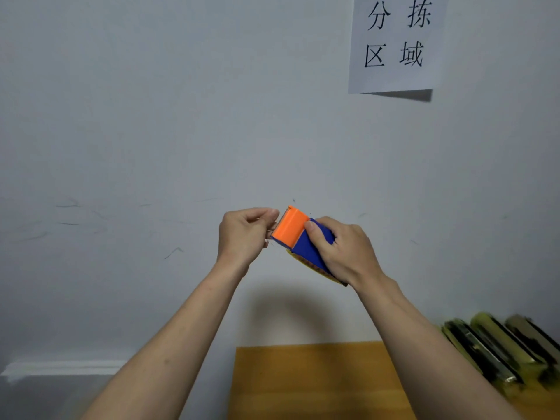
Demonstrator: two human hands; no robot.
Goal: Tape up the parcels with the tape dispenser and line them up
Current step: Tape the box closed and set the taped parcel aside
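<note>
Head view, wall: a plain pale grey wall fills most of the picture, with faint dark scuff marks low on the left.
Tabletop: an orange-brown wooden tabletop shows at the bottom edge, right of centre, under the raised arms.
Sign: a white paper sheet with four black printed characters hangs on the wall at upper right, its lower edge curling away.
Parcels: a blurred row of yellow-and-black flat parcels leans at the far right end of the tabletop, against the wall.
Right hand: the right hand is raised in front of the wall, its fingers and thumb wrapped round the blue body of the dispenser.
Left hand: the left hand is just left of the dispenser, its fingers curled and the fingertips pinched together at the orange end; what they pinch is too thin to make out.
Dispenser: a blue plastic tape dispenser with an orange front cap is held in the air between both hands, well above the tabletop, tilted with the orange end up and to the left.
</note>
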